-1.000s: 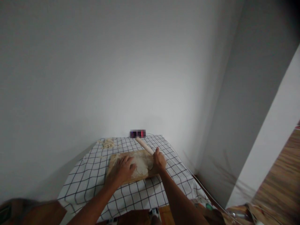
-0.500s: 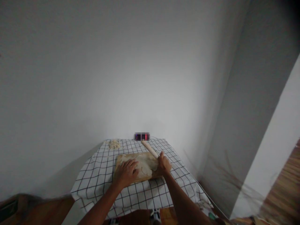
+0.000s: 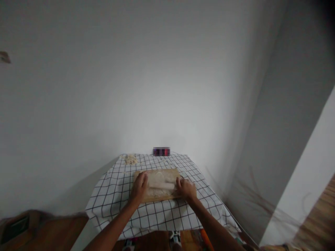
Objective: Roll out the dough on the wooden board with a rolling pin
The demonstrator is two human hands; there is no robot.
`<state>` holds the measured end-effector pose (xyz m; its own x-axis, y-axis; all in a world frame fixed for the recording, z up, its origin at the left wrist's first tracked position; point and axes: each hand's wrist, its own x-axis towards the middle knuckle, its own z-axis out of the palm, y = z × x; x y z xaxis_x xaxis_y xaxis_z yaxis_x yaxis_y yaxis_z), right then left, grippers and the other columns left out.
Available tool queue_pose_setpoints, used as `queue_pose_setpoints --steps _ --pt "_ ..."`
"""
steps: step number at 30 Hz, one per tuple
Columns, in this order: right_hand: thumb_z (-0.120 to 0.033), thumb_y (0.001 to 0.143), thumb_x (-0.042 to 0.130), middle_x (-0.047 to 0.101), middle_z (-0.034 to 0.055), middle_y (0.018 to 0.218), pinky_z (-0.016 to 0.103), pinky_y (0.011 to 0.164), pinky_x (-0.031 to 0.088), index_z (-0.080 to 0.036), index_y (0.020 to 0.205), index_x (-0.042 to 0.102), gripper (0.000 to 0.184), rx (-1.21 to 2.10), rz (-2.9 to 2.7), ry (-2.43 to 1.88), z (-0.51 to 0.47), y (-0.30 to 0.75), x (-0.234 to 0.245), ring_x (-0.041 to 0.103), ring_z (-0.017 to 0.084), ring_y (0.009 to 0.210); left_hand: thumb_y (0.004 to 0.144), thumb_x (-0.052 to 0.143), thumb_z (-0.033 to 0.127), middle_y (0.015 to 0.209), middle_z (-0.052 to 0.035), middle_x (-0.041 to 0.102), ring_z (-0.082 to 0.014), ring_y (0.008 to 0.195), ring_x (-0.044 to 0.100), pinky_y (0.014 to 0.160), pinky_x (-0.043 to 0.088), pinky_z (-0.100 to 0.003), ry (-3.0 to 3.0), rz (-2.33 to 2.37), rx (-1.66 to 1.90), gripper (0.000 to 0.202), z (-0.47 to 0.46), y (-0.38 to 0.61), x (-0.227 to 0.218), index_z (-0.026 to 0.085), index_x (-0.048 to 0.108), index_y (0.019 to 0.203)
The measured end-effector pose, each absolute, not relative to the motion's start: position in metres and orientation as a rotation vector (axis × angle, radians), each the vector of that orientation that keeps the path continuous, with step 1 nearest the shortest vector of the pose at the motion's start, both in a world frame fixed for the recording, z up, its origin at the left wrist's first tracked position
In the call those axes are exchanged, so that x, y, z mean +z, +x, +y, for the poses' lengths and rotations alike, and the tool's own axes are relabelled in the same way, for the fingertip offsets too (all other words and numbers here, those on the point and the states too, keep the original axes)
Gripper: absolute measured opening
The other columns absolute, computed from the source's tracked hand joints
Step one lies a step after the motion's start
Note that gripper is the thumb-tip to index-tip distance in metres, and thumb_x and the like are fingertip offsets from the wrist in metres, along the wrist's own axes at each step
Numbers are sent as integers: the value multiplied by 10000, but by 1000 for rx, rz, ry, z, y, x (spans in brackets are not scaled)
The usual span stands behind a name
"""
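A pale wooden rolling pin [image 3: 162, 185] lies crosswise over a wooden board [image 3: 157, 200] dusted with flour. My left hand [image 3: 140, 184] is closed round the pin's left end, and my right hand [image 3: 186, 188] grips its right end. Under the pin spreads a thin, whitish sheet of dough [image 3: 158, 175]; its edges are hard to tell from the flour. The pin is slightly blurred.
A white tablecloth with dark checks [image 3: 110, 195] covers the table. Dough scraps [image 3: 130, 159] lie in a small heap at the back left. A pixelated dark object [image 3: 161, 151] stands at the back edge, against the white wall [image 3: 167, 87].
The rolling pin has swung from pointing away, held in my right hand alone, to lying crosswise on the board. My left hand has gone from lying flat on the dough to gripping the pin.
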<state>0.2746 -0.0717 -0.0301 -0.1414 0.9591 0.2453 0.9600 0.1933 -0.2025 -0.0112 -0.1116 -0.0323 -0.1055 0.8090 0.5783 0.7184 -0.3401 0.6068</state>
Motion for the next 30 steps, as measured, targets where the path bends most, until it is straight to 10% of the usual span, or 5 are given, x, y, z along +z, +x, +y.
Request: queue_pose_setpoints --steps 5,19,30 --pt "-509 1264 380 848 134 1239 372 1004 559 -218 1070 847 584 14 -2158 -1789 -88 264 -26 813 276 1116 1192 403 411 1654 -105 719 -308 1598 611 1392 473 -572 2453 1657 1125 491 -122 21 -49 275 762 1498" --pt "-243 1162 520 775 156 1455 376 1096 541 -236 1301 801 313 35 -2144 -1739 -75 263 -7 669 312 1397 1131 521 294 1720 -204 647 -483 1667 484 1327 339 -861 2303 2140 837 459 -77 55 -46 231 791 1496" --pt "-307 1235 379 773 144 1483 380 1082 542 -226 1341 772 415 82 -2231 -1816 -15 259 4 705 282 1361 1162 501 289 1496 -186 789 -363 1472 630 1282 450 -612 2466 2083 862 354 -32 45 -30 179 818 1276"
